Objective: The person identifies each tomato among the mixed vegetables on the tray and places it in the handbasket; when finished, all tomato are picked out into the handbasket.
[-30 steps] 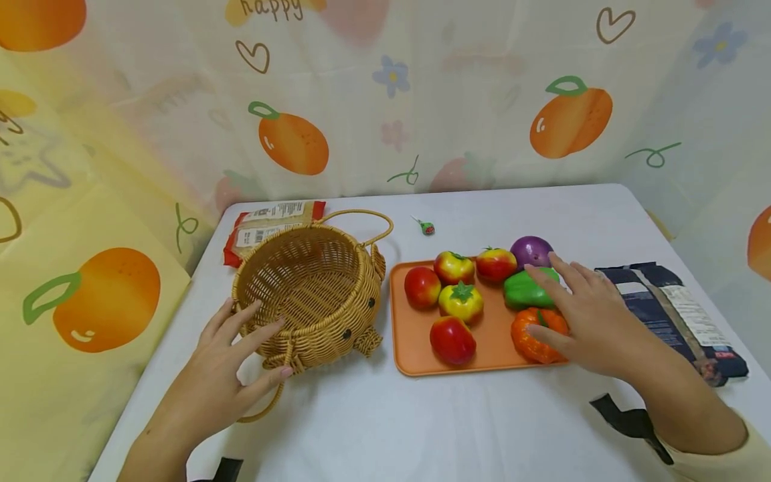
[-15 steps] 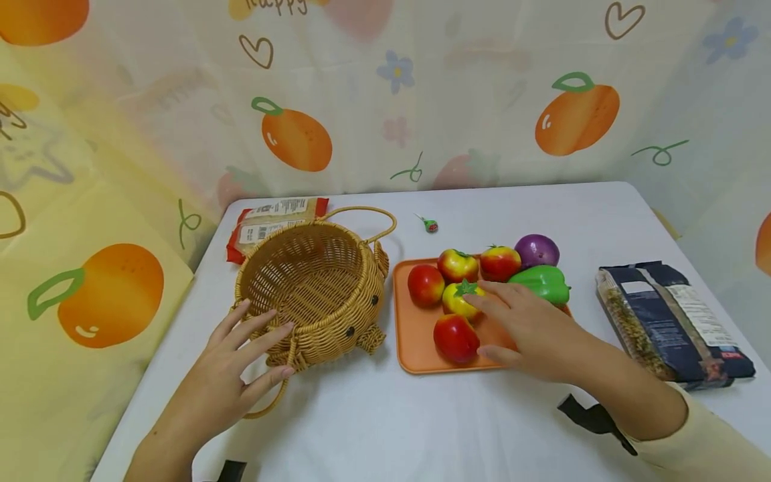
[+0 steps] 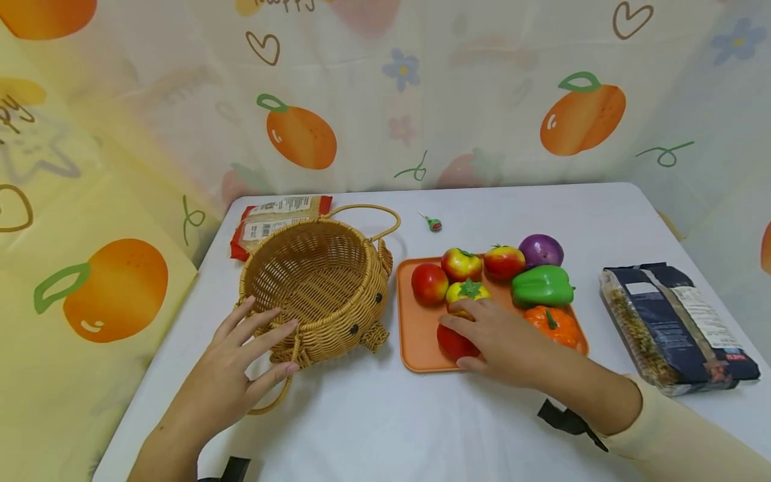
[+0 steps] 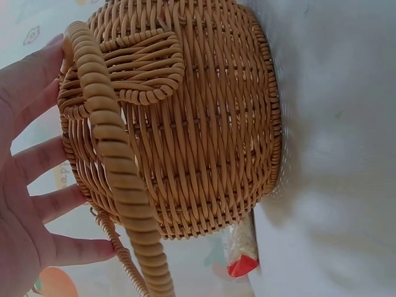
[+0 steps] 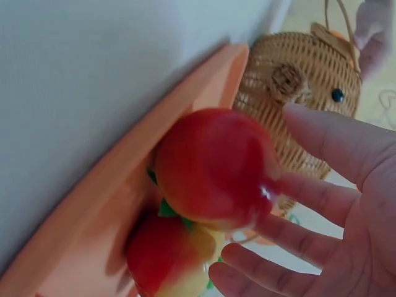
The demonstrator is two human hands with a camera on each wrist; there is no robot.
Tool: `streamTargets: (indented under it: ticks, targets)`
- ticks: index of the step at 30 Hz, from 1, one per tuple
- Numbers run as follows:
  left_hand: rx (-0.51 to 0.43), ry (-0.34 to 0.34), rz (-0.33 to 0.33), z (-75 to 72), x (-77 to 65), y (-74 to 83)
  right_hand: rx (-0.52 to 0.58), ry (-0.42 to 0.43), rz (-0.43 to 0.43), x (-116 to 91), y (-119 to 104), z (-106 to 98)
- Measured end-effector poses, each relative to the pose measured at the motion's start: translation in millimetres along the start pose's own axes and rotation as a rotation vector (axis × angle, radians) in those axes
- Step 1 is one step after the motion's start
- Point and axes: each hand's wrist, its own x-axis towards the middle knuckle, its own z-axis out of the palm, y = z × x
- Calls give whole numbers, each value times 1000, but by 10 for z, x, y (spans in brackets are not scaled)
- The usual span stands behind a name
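The white table [image 3: 361, 428] carries everything that I watch through my cameras. The biggest thing on it is the wicker basket [image 3: 337, 338], which stands toward the left edge. To the right of it lies the orange tray [image 3: 415, 335]. Near the table's right edge I see a dark packet [image 3: 680, 328], and in the far left corner, behind the basket, a packet with red ends [image 3: 280, 214].

My left hand [image 3: 225, 371] is at the basket, its fingers widely spread, the fingertips by the rim and handle; it grips nothing. The right hand [image 3: 502, 348] is over the tray's near edge, its fingers loosely extended and the thumb apart. They are at the red fruit [image 3: 453, 343], which lies on the tray near this edge; whether they touch it, I cannot tell.

Along the tray's right edge are a green pepper [image 3: 544, 286] and an orange pumpkin [image 3: 557, 327], with a purple fruit [image 3: 541, 251] at the far right corner.

Smallest, a little green thing [image 3: 434, 225] lies near the table's far edge.
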Motion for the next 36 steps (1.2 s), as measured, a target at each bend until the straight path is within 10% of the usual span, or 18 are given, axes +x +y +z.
streamTargets:
  ticks: [36]
  targets:
    - [11, 40, 33, -2, 21, 21, 106, -30, 19, 154, -70, -3]
